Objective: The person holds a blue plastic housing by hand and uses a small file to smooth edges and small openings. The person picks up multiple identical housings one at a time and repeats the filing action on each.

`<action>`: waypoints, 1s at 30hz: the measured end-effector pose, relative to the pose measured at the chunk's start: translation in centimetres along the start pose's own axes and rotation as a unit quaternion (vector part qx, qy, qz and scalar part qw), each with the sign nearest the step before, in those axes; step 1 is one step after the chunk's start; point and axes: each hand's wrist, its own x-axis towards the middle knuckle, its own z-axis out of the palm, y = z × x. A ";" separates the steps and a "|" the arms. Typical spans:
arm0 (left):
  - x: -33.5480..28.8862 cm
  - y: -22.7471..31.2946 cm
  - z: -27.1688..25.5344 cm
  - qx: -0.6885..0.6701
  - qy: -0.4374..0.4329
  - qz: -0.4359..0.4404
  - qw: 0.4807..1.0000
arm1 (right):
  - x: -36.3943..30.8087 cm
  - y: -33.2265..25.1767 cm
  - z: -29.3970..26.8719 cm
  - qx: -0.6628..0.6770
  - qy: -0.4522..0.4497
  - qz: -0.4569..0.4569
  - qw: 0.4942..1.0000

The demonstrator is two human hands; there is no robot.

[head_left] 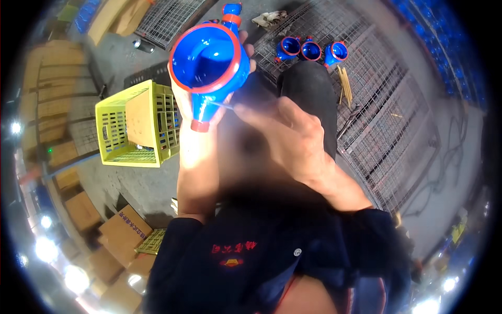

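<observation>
Clothing: dark navy top [251,261] with a small red emblem, filling the lower middle of the view, both sleeves ending at the forearms.
Cardboard boxes [123,230]: brown, stacked at lower left, just beside the left sleeve; bright light spots along the rim there.
Right hand [285,133]: closed in a pinch on a thin pale stick [222,104], fingertips pointing left, the stick's tip touching the neck of the funnel-shaped part.
Left hand [196,118]: wrapped from behind and below around a blue funnel-shaped part [209,63], fingers showing past its right edge near the top.
Blue funnel-shaped part: held up close to the camera, above the lap, wide mouth facing the lens; glossy blue inside, red band around the rim, narrow neck pointing down to a red ring at its end; a second blue and red spout sticking up behind it.
Knee [311,99]: in dark trousers, just behind the right hand.
Yellow crate [157,112]: slotted plastic, on the grey floor to the left of the left forearm, a flat brown cardboard sheet standing inside.
Wire mesh panels [387,131]: grey, lying flat on the floor to the right and beyond the knee.
Three blue parts [311,51]: same blue with red rims, side by side on the mesh, well beyond the hands.
Thin sticks [345,81]: a pale bundle on the mesh just right of the knee.
Far edge: crumpled cloth [269,19] at the top, another mesh panel at top left.
</observation>
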 end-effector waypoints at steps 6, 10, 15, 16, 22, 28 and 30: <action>-0.1 0.5 -0.6 -0.001 0.017 -0.037 0.999 | 0.5 0.0 0.0 -0.015 -0.010 -0.002 1.000; 0.0 0.1 0.3 0.173 0.066 -0.006 0.983 | 0.8 -0.1 0.0 -0.010 -0.018 0.003 1.000; 0.1 -0.1 -0.2 0.076 0.069 -0.030 0.994 | 0.7 -0.2 -0.5 -0.033 -0.025 0.005 0.999; 0.2 0.0 -0.1 0.013 0.046 -0.039 0.998 | 0.9 -0.2 -0.4 -0.032 -0.024 0.005 0.999; 0.1 0.1 -0.1 -0.005 0.022 -0.025 0.999 | 1.0 -0.2 -0.4 -0.015 -0.027 0.007 0.999; 0.8 0.5 0.5 0.065 0.086 -0.043 0.993 | 1.6 -0.2 -2.9 0.127 -0.029 -0.011 0.991; 0.1 0.4 1.8 -0.073 0.030 -0.034 0.996 | 1.3 -0.1 -3.2 0.239 0.015 0.048 0.970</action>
